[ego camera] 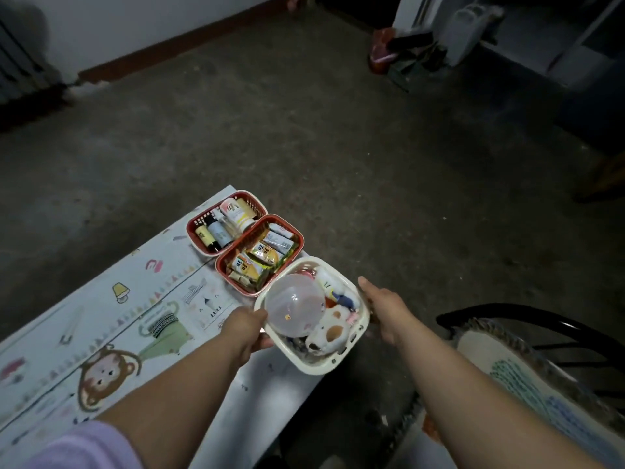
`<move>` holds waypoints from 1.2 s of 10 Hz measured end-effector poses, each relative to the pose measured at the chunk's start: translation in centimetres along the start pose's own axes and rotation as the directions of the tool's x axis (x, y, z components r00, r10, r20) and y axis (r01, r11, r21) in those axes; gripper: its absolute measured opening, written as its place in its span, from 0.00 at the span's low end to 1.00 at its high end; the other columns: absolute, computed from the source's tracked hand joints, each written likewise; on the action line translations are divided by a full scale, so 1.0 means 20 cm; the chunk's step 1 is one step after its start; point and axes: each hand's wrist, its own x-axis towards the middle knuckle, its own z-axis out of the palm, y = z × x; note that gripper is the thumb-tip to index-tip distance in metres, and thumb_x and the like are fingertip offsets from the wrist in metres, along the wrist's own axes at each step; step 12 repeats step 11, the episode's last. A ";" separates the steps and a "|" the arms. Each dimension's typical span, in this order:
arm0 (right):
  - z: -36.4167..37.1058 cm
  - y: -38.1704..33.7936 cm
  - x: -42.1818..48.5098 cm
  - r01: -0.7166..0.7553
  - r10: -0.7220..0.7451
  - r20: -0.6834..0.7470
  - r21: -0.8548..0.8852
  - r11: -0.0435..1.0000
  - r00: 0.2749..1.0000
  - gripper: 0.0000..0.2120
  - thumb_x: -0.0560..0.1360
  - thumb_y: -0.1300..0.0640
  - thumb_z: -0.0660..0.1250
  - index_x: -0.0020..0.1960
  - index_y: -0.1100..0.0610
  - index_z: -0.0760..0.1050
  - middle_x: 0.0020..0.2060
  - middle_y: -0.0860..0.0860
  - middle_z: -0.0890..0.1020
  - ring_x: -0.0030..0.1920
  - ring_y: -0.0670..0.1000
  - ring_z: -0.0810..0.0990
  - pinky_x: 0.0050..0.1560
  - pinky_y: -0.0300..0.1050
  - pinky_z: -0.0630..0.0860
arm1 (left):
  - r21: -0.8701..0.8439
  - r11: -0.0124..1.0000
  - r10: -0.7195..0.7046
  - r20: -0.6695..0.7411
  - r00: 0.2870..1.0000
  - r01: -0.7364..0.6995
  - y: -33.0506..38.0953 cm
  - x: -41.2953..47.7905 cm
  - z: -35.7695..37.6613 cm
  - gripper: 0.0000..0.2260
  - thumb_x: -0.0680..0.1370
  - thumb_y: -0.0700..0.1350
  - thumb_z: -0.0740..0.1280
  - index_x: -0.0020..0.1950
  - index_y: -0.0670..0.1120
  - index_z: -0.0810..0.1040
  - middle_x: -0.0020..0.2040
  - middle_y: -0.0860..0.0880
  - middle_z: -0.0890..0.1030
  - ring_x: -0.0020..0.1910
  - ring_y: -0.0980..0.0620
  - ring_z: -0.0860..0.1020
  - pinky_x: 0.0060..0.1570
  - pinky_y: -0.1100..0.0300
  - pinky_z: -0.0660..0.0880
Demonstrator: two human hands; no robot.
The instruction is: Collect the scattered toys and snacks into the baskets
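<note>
Home living room: bare concrete floor (304, 130), wall radiator (20, 62), cartoon-print mat (101, 316), cushioned chair (524, 367) at right.

A single wide-angle head view looks forward and down, close over the left hand (245, 330) and right hand (382, 309) at lower centre, with the desk (101, 299) at lower left and the floor (338, 147) filling the upper frame.

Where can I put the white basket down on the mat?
Bare room: the printed mat left of the two red baskets, all the way down to the monkey picture. Crowded: the mat's far corner, where the bottle basket and snack basket sit side by side, with the white basket close beside them.
</note>
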 end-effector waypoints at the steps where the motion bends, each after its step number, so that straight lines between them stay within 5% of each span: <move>1: 0.00 0.07 0.11 -0.130 0.127 0.106 0.014 0.991 0.986 0.06 0.78 0.55 0.64 0.43 0.55 0.70 0.35 0.53 0.77 0.34 0.52 0.76 0.38 0.48 0.77 | -0.123 0.990 -0.067 -0.027 0.997 0.063 -0.05 0.10 0.03 0.04 0.79 0.36 0.59 0.51 0.38 0.73 0.42 0.39 0.80 0.36 0.41 0.81 0.27 0.54 0.81; 2: 0.02 0.10 0.27 -0.130 0.130 0.078 -0.008 0.992 0.988 0.07 0.78 0.65 0.60 0.43 0.55 0.69 0.35 0.54 0.78 0.32 0.51 0.76 0.34 0.47 0.77 | -0.249 0.961 -0.132 -0.011 0.991 0.125 -0.12 0.18 0.10 0.06 0.80 0.36 0.59 0.53 0.36 0.74 0.42 0.39 0.81 0.37 0.41 0.82 0.27 0.54 0.81; 4: 0.05 0.00 0.58 -0.014 0.025 0.064 -0.171 0.985 0.998 0.07 0.74 0.65 0.63 0.43 0.54 0.69 0.31 0.54 0.76 0.30 0.52 0.74 0.28 0.41 0.70 | -0.436 0.861 -0.268 0.049 0.962 0.262 -0.23 0.31 0.31 0.07 0.79 0.34 0.58 0.45 0.35 0.75 0.29 0.42 0.81 0.37 0.44 0.78 0.27 0.57 0.80; 5: 0.07 -0.07 0.74 0.065 -0.033 0.108 -0.304 0.950 0.994 0.09 0.72 0.67 0.63 0.40 0.54 0.72 0.32 0.54 0.77 0.32 0.53 0.74 0.32 0.43 0.71 | -0.465 0.831 -0.323 0.043 0.945 0.305 -0.32 0.42 0.38 0.09 0.80 0.36 0.58 0.43 0.35 0.73 0.33 0.40 0.75 0.33 0.47 0.72 0.25 0.59 0.78; 6: 0.14 -0.13 0.85 0.134 -0.059 0.201 -0.379 0.916 0.978 0.13 0.74 0.71 0.59 0.40 0.53 0.73 0.33 0.54 0.77 0.31 0.51 0.73 0.31 0.42 0.71 | -0.509 0.789 -0.324 0.133 0.937 0.345 -0.39 0.47 0.45 0.14 0.82 0.36 0.53 0.36 0.42 0.66 0.28 0.46 0.65 0.25 0.51 0.63 0.27 0.59 0.63; 7: 0.23 -0.19 0.93 0.223 -0.121 0.269 -0.392 0.893 0.956 0.14 0.74 0.71 0.61 0.41 0.52 0.74 0.37 0.53 0.79 0.37 0.53 0.78 0.35 0.43 0.76 | -0.527 0.744 -0.339 0.232 0.912 0.410 -0.46 0.53 0.50 0.17 0.83 0.39 0.50 0.34 0.45 0.61 0.23 0.48 0.60 0.17 0.53 0.59 0.23 0.63 0.58; 8: 0.30 -0.22 1.00 0.286 -0.173 0.317 -0.356 0.890 0.933 0.15 0.74 0.68 0.61 0.47 0.49 0.77 0.47 0.54 0.82 0.49 0.57 0.81 0.53 0.53 0.80 | -0.454 0.768 -0.353 0.287 0.890 0.451 -0.49 0.56 0.52 0.16 0.83 0.44 0.55 0.34 0.44 0.64 0.26 0.47 0.64 0.22 0.52 0.62 0.24 0.64 0.61; 9: 0.32 -0.25 1.01 0.332 -0.227 0.302 -0.362 0.871 0.926 0.17 0.76 0.63 0.62 0.61 0.49 0.75 0.53 0.47 0.78 0.55 0.53 0.79 0.60 0.52 0.76 | -0.316 0.845 -0.417 0.117 0.901 0.432 -0.45 0.55 0.51 0.08 0.78 0.43 0.65 0.41 0.43 0.71 0.35 0.46 0.71 0.30 0.49 0.71 0.31 0.60 0.69; 10: 0.28 -0.21 1.00 0.340 -0.244 0.254 -0.469 0.815 0.936 0.17 0.75 0.60 0.65 0.63 0.54 0.73 0.54 0.49 0.78 0.55 0.54 0.78 0.59 0.51 0.76 | -0.411 0.860 -0.315 0.041 0.948 0.303 -0.39 0.58 0.47 0.08 0.76 0.33 0.59 0.44 0.46 0.71 0.31 0.47 0.67 0.28 0.52 0.66 0.31 0.61 0.63; 12: 0.26 -0.18 0.98 0.309 -0.213 0.243 -0.490 0.815 0.946 0.11 0.74 0.61 0.64 0.55 0.54 0.76 0.51 0.56 0.82 0.51 0.56 0.81 0.57 0.55 0.78 | -0.382 0.884 -0.287 0.008 0.958 0.268 -0.35 0.61 0.45 0.15 0.72 0.31 0.57 0.52 0.48 0.73 0.32 0.47 0.66 0.28 0.52 0.63 0.31 0.61 0.63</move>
